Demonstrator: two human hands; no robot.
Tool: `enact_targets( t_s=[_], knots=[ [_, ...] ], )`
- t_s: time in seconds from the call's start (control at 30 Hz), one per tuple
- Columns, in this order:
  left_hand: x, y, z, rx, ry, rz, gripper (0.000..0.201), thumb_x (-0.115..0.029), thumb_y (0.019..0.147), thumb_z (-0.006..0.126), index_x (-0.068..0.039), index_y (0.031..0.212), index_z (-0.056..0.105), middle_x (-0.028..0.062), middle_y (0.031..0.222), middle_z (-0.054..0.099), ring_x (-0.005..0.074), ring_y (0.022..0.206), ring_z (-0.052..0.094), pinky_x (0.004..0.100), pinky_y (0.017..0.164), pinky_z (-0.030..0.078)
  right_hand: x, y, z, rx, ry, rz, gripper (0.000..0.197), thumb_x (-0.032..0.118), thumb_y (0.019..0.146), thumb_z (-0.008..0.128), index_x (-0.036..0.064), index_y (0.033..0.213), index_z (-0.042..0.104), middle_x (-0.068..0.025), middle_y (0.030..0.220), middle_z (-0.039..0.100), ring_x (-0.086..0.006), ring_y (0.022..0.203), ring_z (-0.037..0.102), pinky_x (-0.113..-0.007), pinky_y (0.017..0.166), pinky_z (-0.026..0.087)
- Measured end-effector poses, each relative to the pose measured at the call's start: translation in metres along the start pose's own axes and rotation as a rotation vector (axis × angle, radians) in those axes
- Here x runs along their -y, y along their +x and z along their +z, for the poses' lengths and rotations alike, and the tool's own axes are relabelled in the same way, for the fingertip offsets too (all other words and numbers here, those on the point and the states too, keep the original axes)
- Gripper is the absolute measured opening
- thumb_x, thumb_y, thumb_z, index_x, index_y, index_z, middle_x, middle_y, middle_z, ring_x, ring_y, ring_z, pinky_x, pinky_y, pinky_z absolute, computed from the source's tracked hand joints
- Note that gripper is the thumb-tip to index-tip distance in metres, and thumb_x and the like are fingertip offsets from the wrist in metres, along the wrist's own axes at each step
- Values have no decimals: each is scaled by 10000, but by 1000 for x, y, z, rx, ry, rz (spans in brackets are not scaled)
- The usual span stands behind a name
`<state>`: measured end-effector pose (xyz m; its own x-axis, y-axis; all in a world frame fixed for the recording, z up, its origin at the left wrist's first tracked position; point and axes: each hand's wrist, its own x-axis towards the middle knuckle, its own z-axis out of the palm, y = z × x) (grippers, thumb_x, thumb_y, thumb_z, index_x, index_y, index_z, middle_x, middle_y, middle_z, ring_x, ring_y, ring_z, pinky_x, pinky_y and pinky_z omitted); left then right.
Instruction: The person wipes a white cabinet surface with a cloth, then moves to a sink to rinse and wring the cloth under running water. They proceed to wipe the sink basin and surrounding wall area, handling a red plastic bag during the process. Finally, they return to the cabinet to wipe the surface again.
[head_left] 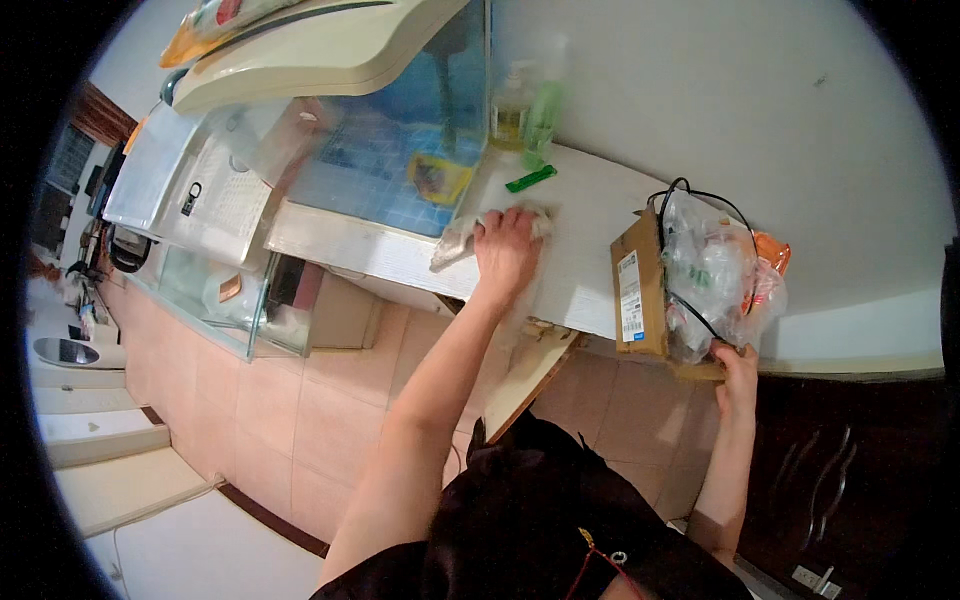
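My left hand (pixel 508 248) is closed over a crumpled whitish cloth (pixel 455 245), pressed to the top of a white table (pixel 580 260). Just beyond that hand lies a small green strip (pixel 531 179). At the table's right end, my right hand (pixel 736 372) grips the near edge of a cardboard box (pixel 638 290), its fingers partly hidden. Clear plastic bags (pixel 700 265), an orange packet (pixel 772 252) and a black cable (pixel 740 205) fill the box.
A glass tank (pixel 400 170) with a cream lid (pixel 320 60) stands on the left. Behind my left hand are a pump bottle (pixel 509 115) and a green bottle (pixel 543 125) near the wall. An open wooden panel (pixel 530 385) juts toward me; a dark cabinet (pixel 850 470) stands right.
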<state>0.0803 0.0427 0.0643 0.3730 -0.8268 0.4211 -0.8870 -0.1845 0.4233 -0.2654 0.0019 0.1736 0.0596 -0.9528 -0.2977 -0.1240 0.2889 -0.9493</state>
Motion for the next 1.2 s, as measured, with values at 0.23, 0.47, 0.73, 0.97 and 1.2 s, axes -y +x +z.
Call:
enact_targets(
  t_s=[0.23, 0.47, 0.73, 0.97, 1.2],
  knots=[
    [-17, 31, 22, 54, 156, -161, 423, -286, 710, 670, -102, 1077, 568, 64, 1150, 504, 293, 1079, 453, 462, 848, 403, -3, 10, -2, -15, 47, -59, 402, -6, 711, 559, -75, 1101, 489, -110, 965, 581, -207, 857, 573, -311, 756, 470],
    [-36, -28, 6, 266, -183, 258, 482, -218, 610, 751, -149, 1054, 577, 56, 1125, 524, 291, 1041, 488, 419, 845, 441, -4, 66, -1, 53, 97, -147, 367, -38, 732, 534, -70, 1098, 525, -107, 985, 587, -206, 846, 581, -325, 762, 475],
    [19, -48, -36, 93, -96, 38, 398, -116, 551, 713, -103, 926, 582, 83, 959, 536, 310, 907, 510, 405, 764, 453, 3, 37, 7, 112, 300, -40, 322, 242, 878, 568, -7, 1080, 547, -107, 1024, 595, -217, 878, 592, -371, 770, 495],
    [16, -48, -29, 5, -142, 127, 319, -163, 577, 674, -80, 860, 552, 93, 870, 511, 303, 864, 523, 408, 702, 463, -111, -4, -1, 135, 115, 77, 183, 181, 879, 571, 11, 932, 615, -73, 820, 620, -146, 724, 575, -279, 636, 470],
    [25, -50, -28, -25, -114, 102, 340, -196, 576, 674, -83, 870, 548, 104, 860, 502, 312, 854, 529, 407, 697, 465, -63, 8, 144, 445, -254, -579, 102, 54, 824, 599, -3, 898, 637, -69, 794, 621, -135, 679, 577, -241, 607, 449]
  ],
)
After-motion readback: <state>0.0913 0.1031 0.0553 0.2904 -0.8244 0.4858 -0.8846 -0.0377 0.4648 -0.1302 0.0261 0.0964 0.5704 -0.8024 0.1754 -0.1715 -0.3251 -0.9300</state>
